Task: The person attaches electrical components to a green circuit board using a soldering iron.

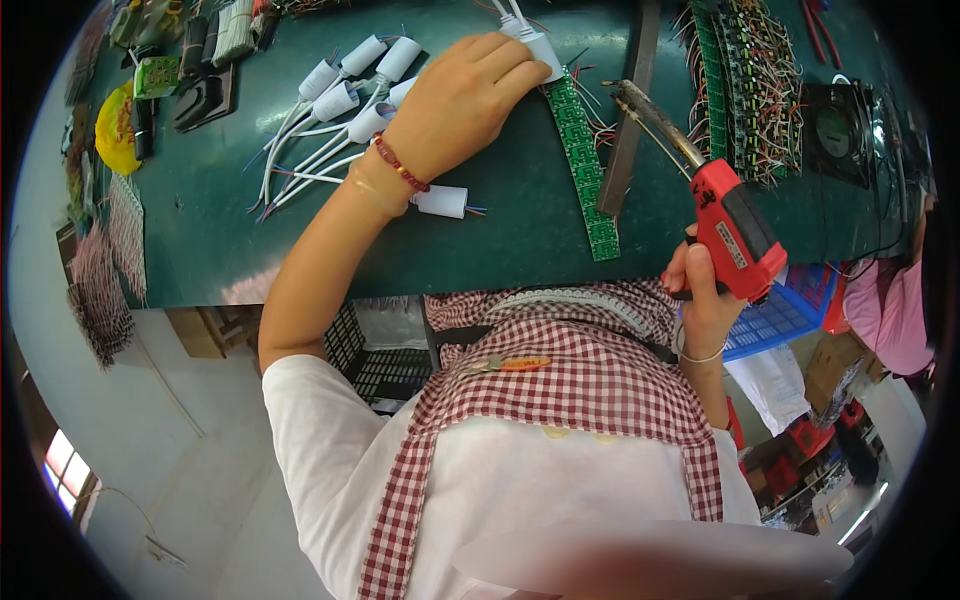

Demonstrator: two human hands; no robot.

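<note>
My left hand (465,100) reaches over the green tabletop, its fingers closed round a white cylinder with wires (541,55). Close under that cylinder lies the upper end of a green circuit board strip (580,155); whether they touch I cannot tell. My right hand (704,285) grips a red and black soldering gun (735,230) near the table's front edge. The gun's metal tip (625,92) points up and left, over a long dark bar (632,130) lying beside the strip. Beneath my left wrist rests another white cylinder (442,202) with thin coloured leads.
Several white cylinders (336,101) with white cables lie left of my hand. Rows of wired circuit boards (740,90) stand at the right, next to a black fan-like unit (838,130). A yellow roll (118,128) sits far left. A blue basket (775,325) is below the table.
</note>
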